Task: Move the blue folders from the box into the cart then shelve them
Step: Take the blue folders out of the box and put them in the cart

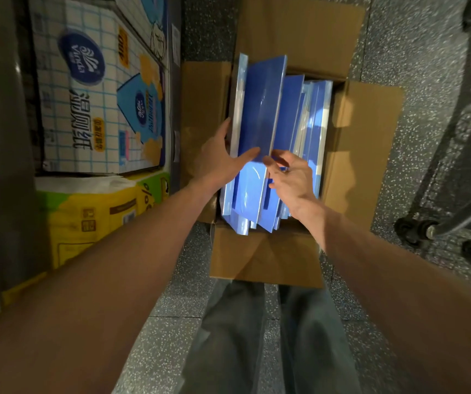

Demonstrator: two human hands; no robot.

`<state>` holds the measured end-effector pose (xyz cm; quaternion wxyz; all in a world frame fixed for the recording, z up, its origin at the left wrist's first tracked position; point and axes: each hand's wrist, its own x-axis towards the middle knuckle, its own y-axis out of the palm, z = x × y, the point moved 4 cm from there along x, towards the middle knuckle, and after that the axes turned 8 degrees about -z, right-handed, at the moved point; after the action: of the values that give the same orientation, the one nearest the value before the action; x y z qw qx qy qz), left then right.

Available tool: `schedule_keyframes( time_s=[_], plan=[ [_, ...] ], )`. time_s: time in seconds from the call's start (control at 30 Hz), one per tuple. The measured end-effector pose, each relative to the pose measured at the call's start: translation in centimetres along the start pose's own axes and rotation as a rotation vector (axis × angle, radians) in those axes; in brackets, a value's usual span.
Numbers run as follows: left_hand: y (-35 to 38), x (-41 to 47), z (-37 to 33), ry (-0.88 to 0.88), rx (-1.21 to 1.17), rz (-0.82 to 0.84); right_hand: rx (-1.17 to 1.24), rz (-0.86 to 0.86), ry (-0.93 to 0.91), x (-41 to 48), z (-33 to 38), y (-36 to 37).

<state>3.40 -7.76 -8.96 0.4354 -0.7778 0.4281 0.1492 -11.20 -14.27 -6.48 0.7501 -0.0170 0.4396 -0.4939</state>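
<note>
**While both hands reach into the box: folders on edge, long axis pointing away from the person**

Where they stand on edge in the open brown cardboard box [365, 123], the blue plastic folders [260, 109] run lengthwise away from the person. The leftmost few sit higher than the rest, and their far ends overhang the far flap. The left hand [223, 157] clasps this raised group near its middle, with the thumb on the outer left side and the fingers laid across a dark-blue cover. Just to the right, the right hand [291, 177] touches the same group with bent fingers. It is blurred, so whether it pinches anything cannot be told. The other folders lean lower in the box, beyond the right hand. The flaps splay outward over the speckled grey floor [399, 46]. White-and-blue tissue packs [86, 89] crowd the left flap. A strip of floor lies between the right flap and the dark wire cart on castors [456, 155].
</note>
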Motion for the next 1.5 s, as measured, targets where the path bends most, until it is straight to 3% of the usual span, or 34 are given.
schedule_keyframes(
  time_s=[0.23,0.37,0.5,0.67,0.87,1.17,1.37,1.5],
  plan=[
    [0.7,-0.4,-0.9,-0.016,0.003,0.033,0.086,0.106,0.051,0.6,-0.6,-0.4],
    [1.1,-0.4,-1.5,-0.021,0.010,0.033,0.001,0.159,0.013,0.4,-0.8,-0.2],
    [0.9,-0.3,-2.0,0.082,0.121,-0.011,-0.041,0.203,0.003,-0.4,-1.2,0.2],
    [-0.3,-0.3,-1.8,0.144,0.101,-0.061,-0.149,0.129,-0.137,-0.9,-0.2,1.7],
    [-0.7,0.1,0.6,0.010,0.052,-0.017,-0.313,0.046,-0.174,-0.4,0.3,2.0],
    [-1.0,-0.2,0.7,-0.134,0.163,-0.026,-0.308,-0.037,-0.285,-1.3,4.7,-3.7],
    [-4.3,-4.4,-3.3,-0.054,0.155,-0.124,-0.371,-0.042,-0.289,-5.1,7.9,-7.9],
    [-7.8,-8.4,-8.3,-0.026,0.011,-0.185,-0.394,-0.094,-0.254,-8.6,10.1,-10.6]
  ],
)
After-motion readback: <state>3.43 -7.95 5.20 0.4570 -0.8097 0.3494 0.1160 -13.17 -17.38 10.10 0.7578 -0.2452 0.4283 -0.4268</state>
